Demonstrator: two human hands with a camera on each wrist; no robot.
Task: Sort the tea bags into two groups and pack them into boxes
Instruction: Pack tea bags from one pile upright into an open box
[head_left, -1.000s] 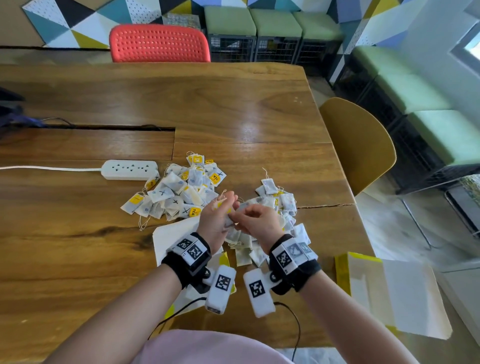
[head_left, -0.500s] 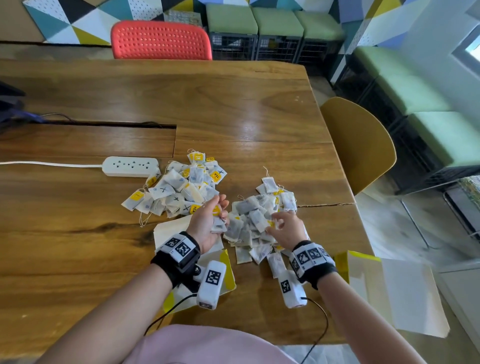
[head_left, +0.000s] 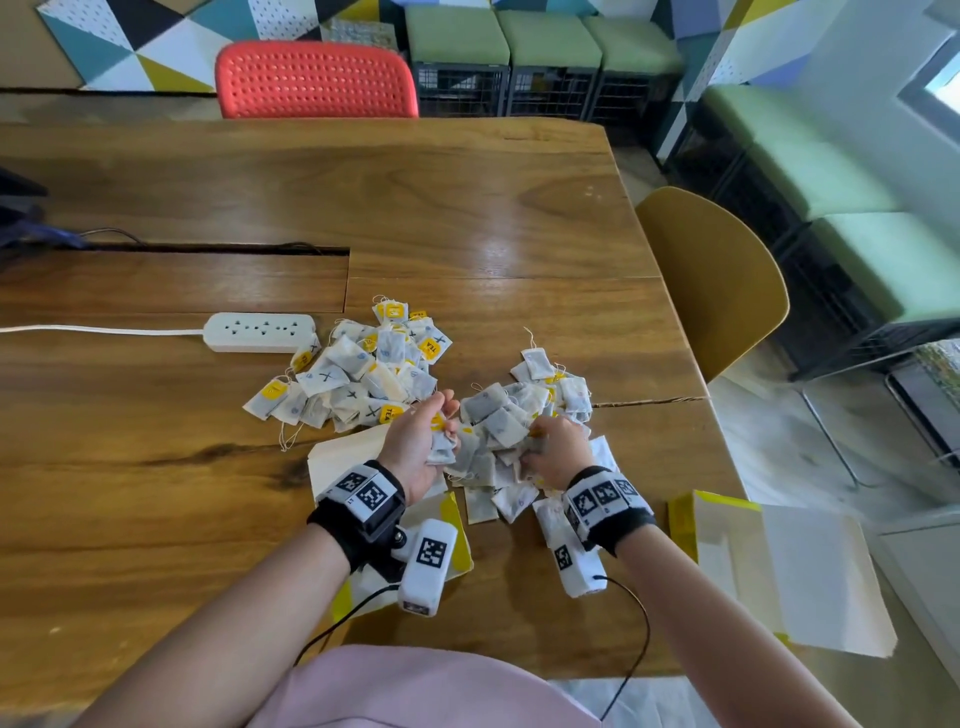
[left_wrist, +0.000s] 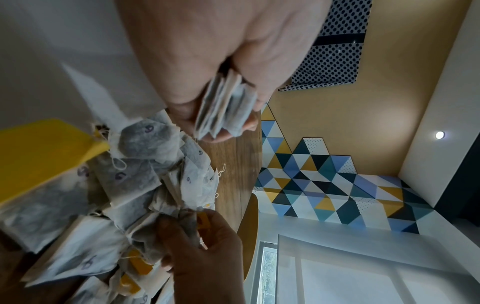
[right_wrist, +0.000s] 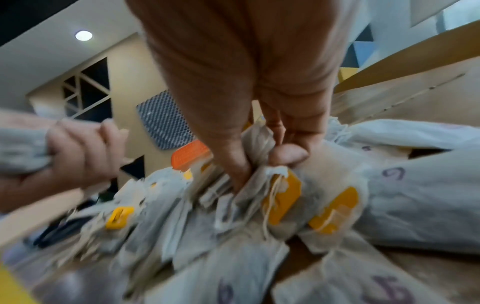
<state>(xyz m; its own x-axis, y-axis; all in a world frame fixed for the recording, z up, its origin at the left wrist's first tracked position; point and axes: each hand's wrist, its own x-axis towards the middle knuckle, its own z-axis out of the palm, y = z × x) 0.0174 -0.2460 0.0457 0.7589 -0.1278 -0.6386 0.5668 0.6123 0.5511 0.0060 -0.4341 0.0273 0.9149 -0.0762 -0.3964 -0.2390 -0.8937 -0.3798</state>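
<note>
On the tabletop (head_left: 156, 499), tea bags (head_left: 498, 421) are gathered: a stack (left_wrist: 223, 107) gripped left, more pinched right; boxing is judged next.

Premises: office lounge or co-working meeting room, not domestic. Evidence: large wooden conference table (head_left: 467, 208) with cable slot (head_left: 208, 249) cut in top; white power strip (head_left: 260, 332) on table at 10 o'clock. Red perforated chair (head_left: 317, 78) at 12 o'clock, mustard shell chair (head_left: 711, 280) at 2 o'clock. Green-cushioned crate seating (head_left: 545, 47) along walls, 12 to 3 o'clock. Geometric triangle wall panels (head_left: 130, 41) at 11 o'clock. Recessed ceiling light (left_wrist: 439, 135), window blind (left_wrist: 363, 267).
</note>
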